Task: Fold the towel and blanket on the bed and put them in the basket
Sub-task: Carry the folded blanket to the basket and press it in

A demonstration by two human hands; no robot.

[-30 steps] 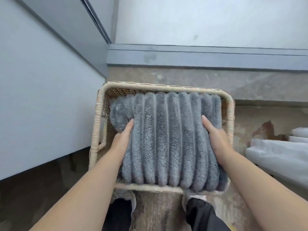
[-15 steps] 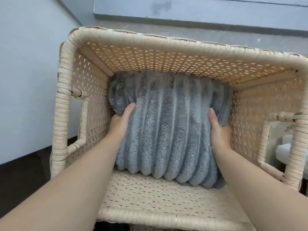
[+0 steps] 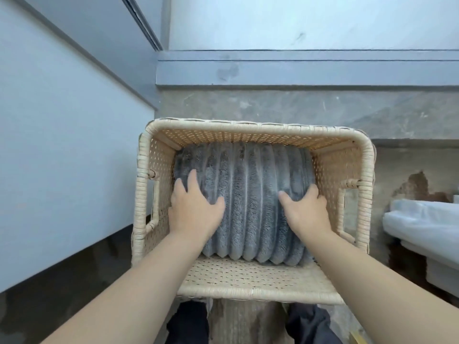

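Item: woven rattan basket (image 3: pixel 253 276), rectangular, pale straw colour, open top, cut-out handle in the left and right walls; stands on a worn stone floor (image 3: pixel 273 108) near a grey skirting band (image 3: pixel 298 70) at the far wall. Contents: grey ribbed plush blanket (image 3: pixel 248 199), folded into a thick bundle, lying inside the basket against its far wall and filling most of the width; a strip of bare woven wall shows on the near side. Left hand (image 3: pixel 192 209): flat on the blanket's left top, fingers spread and released, pressing rather than gripping. Right hand (image 3: pixel 305 209): on the blanket's right top, fingers curled over the right edge of the bundle, thumb splayed on the pile. White bedding (image 3: pixel 422 227) at the right edge, well apart from the basket. Dark trouser legs (image 3: pixel 186 324) visible below the near rim.
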